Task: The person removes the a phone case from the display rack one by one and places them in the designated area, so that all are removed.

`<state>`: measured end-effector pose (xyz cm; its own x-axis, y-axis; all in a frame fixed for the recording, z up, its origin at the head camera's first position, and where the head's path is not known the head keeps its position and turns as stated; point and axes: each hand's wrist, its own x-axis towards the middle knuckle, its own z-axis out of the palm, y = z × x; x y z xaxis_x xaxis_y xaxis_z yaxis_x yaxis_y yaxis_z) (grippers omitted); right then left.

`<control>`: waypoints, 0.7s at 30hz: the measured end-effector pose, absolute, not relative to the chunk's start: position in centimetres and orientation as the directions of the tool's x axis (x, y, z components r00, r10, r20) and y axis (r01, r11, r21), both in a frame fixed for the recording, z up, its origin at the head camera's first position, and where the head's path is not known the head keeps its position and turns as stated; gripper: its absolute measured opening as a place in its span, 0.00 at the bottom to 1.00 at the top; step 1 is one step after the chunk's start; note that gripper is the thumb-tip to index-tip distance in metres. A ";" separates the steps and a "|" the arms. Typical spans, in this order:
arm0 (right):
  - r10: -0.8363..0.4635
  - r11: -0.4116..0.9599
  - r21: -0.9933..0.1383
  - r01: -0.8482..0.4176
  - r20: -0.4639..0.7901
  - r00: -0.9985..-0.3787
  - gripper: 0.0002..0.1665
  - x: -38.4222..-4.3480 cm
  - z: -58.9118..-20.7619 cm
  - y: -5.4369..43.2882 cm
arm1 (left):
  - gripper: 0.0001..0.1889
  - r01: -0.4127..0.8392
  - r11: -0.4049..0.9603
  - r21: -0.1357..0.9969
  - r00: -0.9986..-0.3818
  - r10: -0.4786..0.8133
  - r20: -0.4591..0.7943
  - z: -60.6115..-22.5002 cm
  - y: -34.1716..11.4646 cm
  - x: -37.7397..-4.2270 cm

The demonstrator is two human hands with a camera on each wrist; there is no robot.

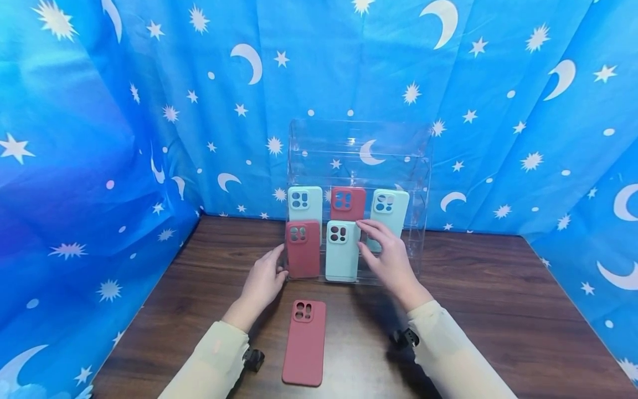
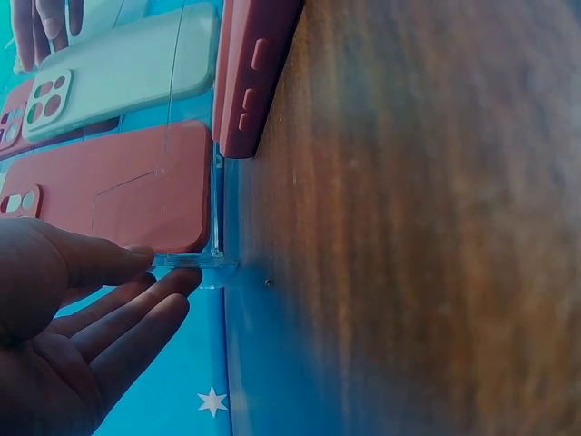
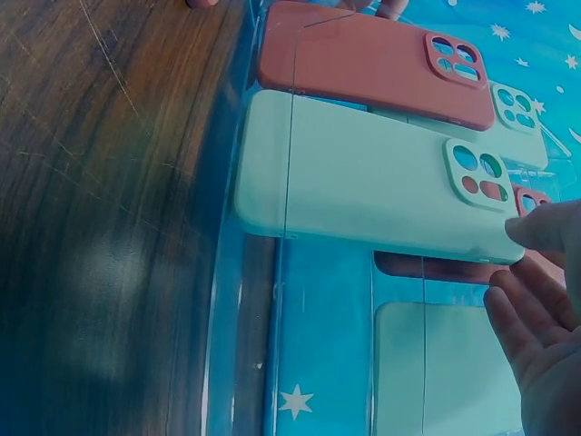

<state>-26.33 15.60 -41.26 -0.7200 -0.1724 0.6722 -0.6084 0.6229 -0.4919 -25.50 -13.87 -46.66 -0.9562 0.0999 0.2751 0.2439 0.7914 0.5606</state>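
A clear tiered display stand [image 1: 359,133] holds red and mint phone cases in two rows. My right hand [image 1: 391,260] pinches the upper right corner of the mint phone case [image 1: 341,257] in the front row. In the right wrist view its thumb lies at the case's edge near the camera cutout, with fingers behind. Beside it in the front row leans a red phone case [image 1: 304,252]. My left hand [image 1: 263,280] holds the stand's left side edge, its thumb and fingers on either side of the clear panel [image 2: 195,261] in the left wrist view.
Another red phone case [image 1: 304,346] lies flat on the dark wooden table [image 1: 478,321], in front of the stand. The back row has a mint case [image 1: 305,202], a red case [image 1: 349,202] and another mint case [image 1: 391,213]. A blue star-and-moon curtain [image 1: 319,83] surrounds the table.
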 end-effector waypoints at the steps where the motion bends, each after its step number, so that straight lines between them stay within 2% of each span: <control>1: -0.167 0.621 -0.495 -0.607 0.673 -0.720 0.28 -26.3 -41.2 15.6 | 0.36 0.246 0.792 0.558 -0.956 0.101 0.277 -46.7 -13.9 -25.5; 11: -0.160 0.573 -0.519 -0.634 0.688 -0.708 0.25 -26.7 -41.3 15.5 | 0.36 0.236 0.794 0.560 -0.960 0.099 0.263 -46.7 -13.8 -25.6; 21: -0.108 0.574 -0.596 -0.561 0.624 -0.774 0.22 -26.4 -41.3 15.5 | 0.35 0.243 0.791 0.561 -0.957 0.100 0.273 -46.8 -13.9 -25.6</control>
<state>-26.36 15.55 -41.33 -0.7739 -0.1079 0.6241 -0.5609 0.5743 -0.5963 -25.57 -13.87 -46.78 -0.9569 0.1000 0.2728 0.2427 0.7911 0.5615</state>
